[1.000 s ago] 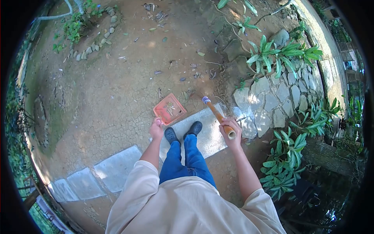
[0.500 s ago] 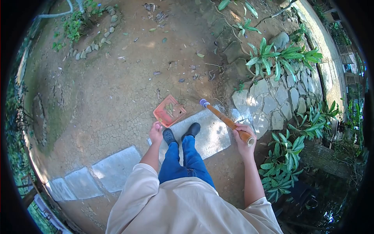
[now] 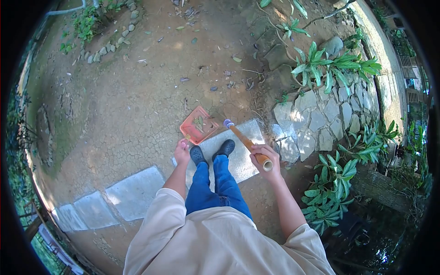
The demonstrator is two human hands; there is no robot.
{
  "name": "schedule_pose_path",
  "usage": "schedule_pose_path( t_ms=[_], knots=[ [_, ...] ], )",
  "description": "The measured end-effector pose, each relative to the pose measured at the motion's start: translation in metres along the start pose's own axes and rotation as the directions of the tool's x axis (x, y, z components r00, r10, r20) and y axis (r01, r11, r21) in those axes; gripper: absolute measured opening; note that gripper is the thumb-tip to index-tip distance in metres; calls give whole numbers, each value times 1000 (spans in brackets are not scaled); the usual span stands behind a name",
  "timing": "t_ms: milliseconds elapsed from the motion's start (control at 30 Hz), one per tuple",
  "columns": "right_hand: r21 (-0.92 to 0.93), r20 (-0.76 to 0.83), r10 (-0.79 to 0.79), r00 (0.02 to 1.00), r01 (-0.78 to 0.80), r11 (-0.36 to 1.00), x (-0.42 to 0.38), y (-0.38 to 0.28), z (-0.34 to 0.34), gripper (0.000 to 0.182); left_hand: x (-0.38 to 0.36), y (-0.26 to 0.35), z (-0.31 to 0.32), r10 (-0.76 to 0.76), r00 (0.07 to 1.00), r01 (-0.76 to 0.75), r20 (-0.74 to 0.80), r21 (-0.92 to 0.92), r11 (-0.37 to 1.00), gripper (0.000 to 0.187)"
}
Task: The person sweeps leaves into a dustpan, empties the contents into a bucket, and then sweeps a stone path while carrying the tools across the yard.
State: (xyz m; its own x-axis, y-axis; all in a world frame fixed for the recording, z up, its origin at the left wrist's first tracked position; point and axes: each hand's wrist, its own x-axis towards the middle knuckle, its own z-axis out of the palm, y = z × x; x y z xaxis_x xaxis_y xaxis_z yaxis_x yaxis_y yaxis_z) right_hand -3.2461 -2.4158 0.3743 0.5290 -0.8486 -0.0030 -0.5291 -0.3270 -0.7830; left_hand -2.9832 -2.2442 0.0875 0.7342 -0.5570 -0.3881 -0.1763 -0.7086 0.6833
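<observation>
My left hand [image 3: 182,152] is closed around the handle of an orange-red dustpan [image 3: 190,131], whose tray rests on the cracked soil just ahead of my feet. Several dry leaves [image 3: 199,122] lie inside it. In my right hand [image 3: 267,160], a broom [image 3: 245,142] with a thick bamboo handle slants down toward the dustpan. A purple-and-white binding [image 3: 228,123] shows at its lower end, close to the pan's right edge. The bristles are thin and hard to make out against the soil.
My feet stand on a grey paving slab [image 3: 250,158], and more slabs [image 3: 135,192] run off to the left. Flat stone paving [image 3: 316,117] and leafy plants [image 3: 337,176] lie on the right. Scattered leaves [image 3: 213,88] dot the soil ahead. Small stones [image 3: 110,47] edge a plant bed.
My right hand has moved left with the broom, bringing its lower end nearer the dustpan. The dustpan and my left hand stay almost in place.
</observation>
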Motion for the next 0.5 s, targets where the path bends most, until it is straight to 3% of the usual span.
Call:
schedule_pose_path(
  t_ms=[67, 233, 500],
  knots=[
    [55, 2, 26, 1000, -26, 998, -10, -11, -8, 17, 0, 6, -7, -40, 999, 40, 0, 4, 999, 37],
    [88, -83, 96, 992, -89, 992, -15, -36, -43, 18, 3, -4, -28, 25, 1000, -25, 2, -52, 998, 36],
    [71, -156, 39, 987, -28, 997, -5, -44, -31, 17, -2, -21, -57, 65, 997, -67, -32, -60, 996, 38]
  ],
)
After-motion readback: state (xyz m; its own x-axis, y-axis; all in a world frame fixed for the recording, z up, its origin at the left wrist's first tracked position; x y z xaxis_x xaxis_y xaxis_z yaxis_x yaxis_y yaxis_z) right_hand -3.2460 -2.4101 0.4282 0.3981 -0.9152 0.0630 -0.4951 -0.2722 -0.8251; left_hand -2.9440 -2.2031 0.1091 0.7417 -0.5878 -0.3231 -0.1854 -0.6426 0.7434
